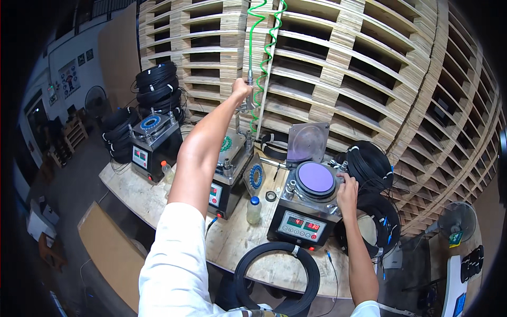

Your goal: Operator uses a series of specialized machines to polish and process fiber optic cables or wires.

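— Stacked pallets behind the surface; where's the left grip?
— Twelve o'clock, clamped on the hose nozzle.
— Right grip?
— Three o'clock, fingers closed on the machine rim.

I count three black benchtop machines on the bench: one at upper left, one in the middle behind my arm, and one at centre right with a purple disc on top. Two small plastic bottles stand among them, one with an orange cap and one with a blue cap. One green coiled hose hangs at top centre. Two floor fans show, one at far left and one at lower right. Both my hands are up, left and right.
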A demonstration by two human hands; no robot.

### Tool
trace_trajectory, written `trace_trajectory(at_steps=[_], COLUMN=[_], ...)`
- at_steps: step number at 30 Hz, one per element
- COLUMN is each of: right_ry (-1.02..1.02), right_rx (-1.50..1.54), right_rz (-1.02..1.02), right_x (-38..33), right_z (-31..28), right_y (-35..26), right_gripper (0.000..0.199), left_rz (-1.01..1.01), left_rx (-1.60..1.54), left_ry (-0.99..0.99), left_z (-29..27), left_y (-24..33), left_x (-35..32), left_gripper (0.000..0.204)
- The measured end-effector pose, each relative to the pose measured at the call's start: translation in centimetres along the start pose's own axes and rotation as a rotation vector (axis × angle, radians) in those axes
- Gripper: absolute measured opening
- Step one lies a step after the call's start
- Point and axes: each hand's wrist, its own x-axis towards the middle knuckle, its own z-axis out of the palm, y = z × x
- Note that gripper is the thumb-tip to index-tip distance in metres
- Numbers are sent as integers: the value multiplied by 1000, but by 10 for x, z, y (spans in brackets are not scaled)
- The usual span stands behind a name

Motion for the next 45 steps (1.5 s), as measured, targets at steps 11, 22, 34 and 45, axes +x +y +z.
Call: trace_trajectory(at_steps=[11, 22, 34, 45], right_ry=[-36, 13, 0, 248], right_rx=[5, 103, 242, -87], right_rz=[10, 2, 173, -213], right_x=[-5, 2, 3, -22], right_z=[3, 19, 24, -24], right_y=[1, 25, 13, -57], right_gripper=[33, 36, 35, 36], left_rz=[41, 246, -74, -95], left_rx=[-13, -218, -226, -511], left_ry=[11, -297, -580, -826], left_z=[-9, -14, -8, -84], left_y=[-21, -35, -167, 0], left_x=[-7, -225, -409, -385], left_gripper=[32, 59, 78, 50])
